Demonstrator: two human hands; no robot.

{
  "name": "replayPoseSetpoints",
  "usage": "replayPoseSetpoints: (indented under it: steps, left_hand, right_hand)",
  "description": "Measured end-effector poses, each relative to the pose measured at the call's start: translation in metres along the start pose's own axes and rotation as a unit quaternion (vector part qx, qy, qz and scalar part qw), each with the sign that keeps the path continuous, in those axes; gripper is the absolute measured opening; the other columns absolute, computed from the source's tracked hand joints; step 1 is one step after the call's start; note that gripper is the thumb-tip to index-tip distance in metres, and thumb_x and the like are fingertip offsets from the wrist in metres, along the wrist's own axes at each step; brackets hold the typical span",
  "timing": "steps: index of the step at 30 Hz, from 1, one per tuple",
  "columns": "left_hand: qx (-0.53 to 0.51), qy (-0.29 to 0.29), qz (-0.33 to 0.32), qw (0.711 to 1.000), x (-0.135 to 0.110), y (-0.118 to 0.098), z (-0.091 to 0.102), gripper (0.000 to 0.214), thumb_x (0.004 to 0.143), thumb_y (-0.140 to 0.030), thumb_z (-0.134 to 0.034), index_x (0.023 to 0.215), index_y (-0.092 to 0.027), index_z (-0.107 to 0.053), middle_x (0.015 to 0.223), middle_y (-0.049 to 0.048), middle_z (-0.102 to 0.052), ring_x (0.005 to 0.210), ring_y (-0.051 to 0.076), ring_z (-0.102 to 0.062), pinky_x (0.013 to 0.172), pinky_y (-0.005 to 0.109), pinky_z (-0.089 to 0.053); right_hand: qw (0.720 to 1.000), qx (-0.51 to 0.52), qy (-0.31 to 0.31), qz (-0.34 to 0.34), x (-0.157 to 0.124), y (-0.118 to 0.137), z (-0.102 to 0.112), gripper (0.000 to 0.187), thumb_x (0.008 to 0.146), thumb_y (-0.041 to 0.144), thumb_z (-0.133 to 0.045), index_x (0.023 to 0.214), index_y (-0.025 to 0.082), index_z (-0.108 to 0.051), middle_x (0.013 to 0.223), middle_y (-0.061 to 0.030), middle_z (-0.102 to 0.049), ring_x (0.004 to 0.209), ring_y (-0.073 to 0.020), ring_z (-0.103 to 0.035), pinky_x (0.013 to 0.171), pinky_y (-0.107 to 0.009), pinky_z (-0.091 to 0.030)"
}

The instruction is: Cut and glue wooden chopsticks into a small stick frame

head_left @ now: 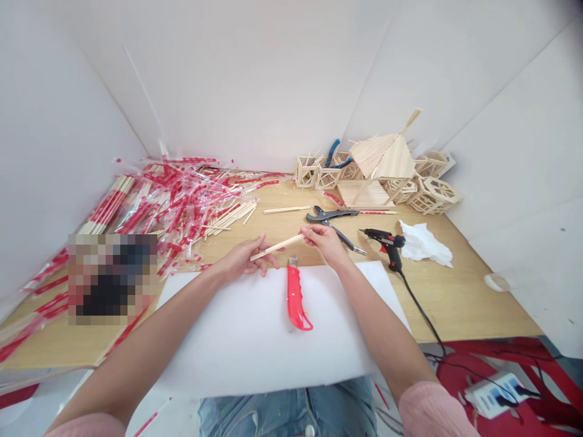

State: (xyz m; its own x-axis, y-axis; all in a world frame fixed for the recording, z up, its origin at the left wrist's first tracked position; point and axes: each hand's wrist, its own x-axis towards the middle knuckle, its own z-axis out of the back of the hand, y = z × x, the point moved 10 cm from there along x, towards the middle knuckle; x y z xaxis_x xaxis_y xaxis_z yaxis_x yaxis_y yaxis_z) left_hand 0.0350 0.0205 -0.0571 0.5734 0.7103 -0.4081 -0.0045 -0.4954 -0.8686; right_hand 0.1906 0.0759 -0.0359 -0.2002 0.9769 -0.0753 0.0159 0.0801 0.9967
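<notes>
A light pair of wooden chopsticks (277, 247) slants between my two hands above the table. My right hand (322, 241) pinches its upper right end between thumb and fingers. The other end lies across my left hand (248, 256), whose fingers are spread and not wrapped round the wood. Just below, a red utility knife (295, 297) rests on a white sheet (246, 340), its tip toward the chopsticks. Past my right hand lie grey-handled cutters (334, 215) and a black glue gun (387, 243). Loose wooden sticks (232, 218) lie beyond my left hand.
Red-and-clear wrapped chopsticks (168, 194) are heaped at the left. A small stick-built house (382, 161) and stick frames (435, 191) stand back right, with blue-handled pliers (334, 155) among them. A crumpled tissue (426, 243) lies beside the glue gun. A power strip (494, 394) sits lower right.
</notes>
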Motion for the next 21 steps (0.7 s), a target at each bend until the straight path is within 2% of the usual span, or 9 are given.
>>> replayPoseSetpoints:
  steps: [3,5,8,10,12,15,21]
  left_hand:
    - [-0.060,-0.065,0.006,0.996,0.003,0.003,0.021,0.057,0.086,-0.056,-0.032,0.102,-0.009,-0.060,0.072,0.0118,-0.066,0.044,0.011,-0.056,0.031,0.018,-0.023]
    - [-0.098,-0.124,-0.012,0.987,0.004,0.002,0.038,0.050,0.087,-0.052,-0.034,0.095,-0.010,-0.059,0.066,0.0082,-0.064,0.043,0.010,-0.054,0.032,0.017,-0.029]
    - [-0.109,-0.198,-0.070,0.972,0.000,-0.007,0.057,0.029,0.085,-0.038,-0.050,0.086,-0.010,-0.058,0.060,0.0026,-0.061,0.042,0.006,-0.052,0.036,0.014,-0.036]
    - [-0.090,-0.205,-0.109,0.969,-0.002,-0.014,0.057,0.021,0.077,-0.025,-0.062,0.091,-0.011,-0.059,0.071,0.0034,-0.065,0.053,0.006,-0.059,0.044,0.013,-0.044]
    - [-0.083,-0.175,-0.139,0.971,-0.001,-0.020,0.048,0.035,0.070,-0.019,-0.069,0.103,-0.014,-0.058,0.093,0.0074,-0.068,0.077,0.011,-0.065,0.063,0.018,-0.051]
    - [-0.102,-0.154,-0.178,0.967,-0.002,-0.026,0.038,0.043,0.068,-0.022,-0.071,0.109,-0.015,-0.058,0.113,0.0106,-0.063,0.102,0.019,-0.060,0.087,0.029,-0.049]
    - [-0.135,-0.210,-0.238,0.939,-0.010,-0.036,0.047,0.037,0.070,-0.027,-0.070,0.104,-0.015,-0.062,0.111,0.0101,-0.065,0.103,0.021,-0.060,0.094,0.035,-0.046]
  right_hand:
    - [0.999,0.032,-0.019,-0.012,0.003,-0.005,0.008,0.030,0.066,0.045,-0.069,0.076,0.017,-0.070,0.059,0.0023,-0.056,0.053,-0.0065,-0.046,0.055,-0.020,-0.036]
    - [0.997,0.069,-0.033,-0.014,0.005,-0.008,0.011,0.028,0.066,0.043,-0.070,0.076,0.017,-0.070,0.061,0.0020,-0.057,0.053,-0.0057,-0.047,0.055,-0.019,-0.037]
    - [0.989,0.134,-0.059,-0.018,0.005,-0.012,0.013,0.027,0.064,0.041,-0.072,0.078,0.018,-0.071,0.064,0.0010,-0.060,0.056,-0.0055,-0.049,0.057,-0.018,-0.039]
    - [0.985,0.158,-0.064,-0.027,0.004,-0.016,0.009,0.030,0.063,0.040,-0.073,0.083,0.017,-0.071,0.067,-0.0002,-0.062,0.058,-0.0060,-0.051,0.058,-0.019,-0.041]
    - [0.985,0.157,-0.059,-0.040,0.002,-0.020,0.001,0.035,0.063,0.040,-0.073,0.088,0.016,-0.072,0.071,-0.0020,-0.064,0.059,-0.0069,-0.052,0.059,-0.020,-0.042]
    - [0.989,0.132,-0.039,-0.056,-0.002,-0.023,-0.013,0.038,0.063,0.041,-0.072,0.093,0.016,-0.071,0.076,-0.0040,-0.067,0.061,-0.0080,-0.054,0.061,-0.021,-0.043]
    - [0.995,0.075,0.009,-0.068,-0.010,-0.023,-0.037,0.035,0.062,0.041,-0.073,0.084,0.015,-0.073,0.069,-0.0041,-0.068,0.056,-0.0085,-0.053,0.058,-0.023,-0.043]
